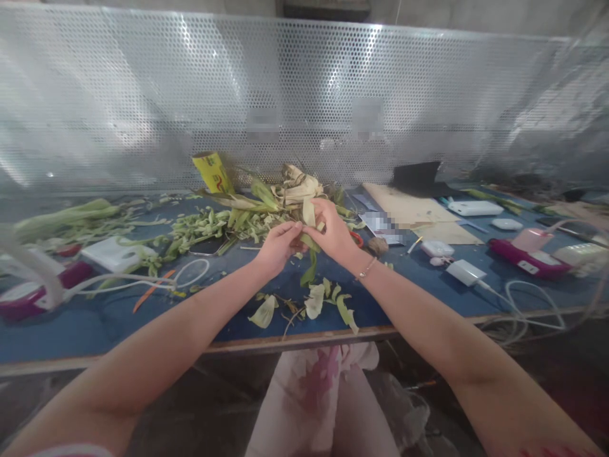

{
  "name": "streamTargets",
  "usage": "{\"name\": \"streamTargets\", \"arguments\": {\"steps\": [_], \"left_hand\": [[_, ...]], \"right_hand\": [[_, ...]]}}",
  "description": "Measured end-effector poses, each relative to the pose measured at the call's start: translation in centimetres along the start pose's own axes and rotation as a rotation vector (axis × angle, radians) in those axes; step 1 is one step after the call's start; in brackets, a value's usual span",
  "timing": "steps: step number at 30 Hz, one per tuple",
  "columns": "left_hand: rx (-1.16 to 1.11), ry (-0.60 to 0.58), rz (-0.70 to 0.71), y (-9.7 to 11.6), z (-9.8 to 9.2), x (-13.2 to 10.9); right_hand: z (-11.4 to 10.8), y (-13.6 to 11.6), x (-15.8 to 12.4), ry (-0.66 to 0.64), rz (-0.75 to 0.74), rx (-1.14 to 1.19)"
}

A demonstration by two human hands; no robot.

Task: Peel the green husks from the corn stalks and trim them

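Both my hands meet over the blue table top (95, 324), just in front of a pile of green and dry yellow leaf strips (266, 206). My left hand (280, 246) is closed, pinching the lower end of a leaf strip (310, 252). My right hand (333, 236) is closed round the same strip higher up, with a pale piece sticking up between its fingers. The strip's green tail hangs down below my hands. Cut leaf scraps (314, 304) lie on the table under them.
A perforated metal screen (304, 95) walls the table's far side. White boxes (117, 254), cables (523, 304) and pink devices (528, 251) lie left and right. A brown board (413, 212) and a yellow roll (214, 171) sit at the back. An orange stick (152, 291) lies at left.
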State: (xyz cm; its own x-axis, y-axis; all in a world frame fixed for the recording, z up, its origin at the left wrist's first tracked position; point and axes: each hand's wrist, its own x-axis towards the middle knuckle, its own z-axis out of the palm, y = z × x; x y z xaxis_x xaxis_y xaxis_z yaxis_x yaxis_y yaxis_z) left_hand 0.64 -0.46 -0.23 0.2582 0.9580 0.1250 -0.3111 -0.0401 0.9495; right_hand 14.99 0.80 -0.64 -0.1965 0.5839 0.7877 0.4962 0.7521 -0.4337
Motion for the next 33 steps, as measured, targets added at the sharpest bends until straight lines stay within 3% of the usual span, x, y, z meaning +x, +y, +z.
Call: {"name": "streamTargets", "arguments": {"steps": [9, 18, 33], "left_hand": [[-0.063, 0.061, -0.108, -0.1, 0.2, 0.2], [-0.2, 0.097, -0.141, 0.5, 0.7, -0.3], [-0.249, 0.061, -0.146, 0.2, 0.0, 0.4]], "right_hand": [[-0.2, -0.6, 0.2, -0.09, -0.195, 0.071], [0.1, 0.1, 0.0, 0.013, -0.001, 0.218], [0.3, 0.4, 0.2, 0.154, 0.056, 0.193]]}}
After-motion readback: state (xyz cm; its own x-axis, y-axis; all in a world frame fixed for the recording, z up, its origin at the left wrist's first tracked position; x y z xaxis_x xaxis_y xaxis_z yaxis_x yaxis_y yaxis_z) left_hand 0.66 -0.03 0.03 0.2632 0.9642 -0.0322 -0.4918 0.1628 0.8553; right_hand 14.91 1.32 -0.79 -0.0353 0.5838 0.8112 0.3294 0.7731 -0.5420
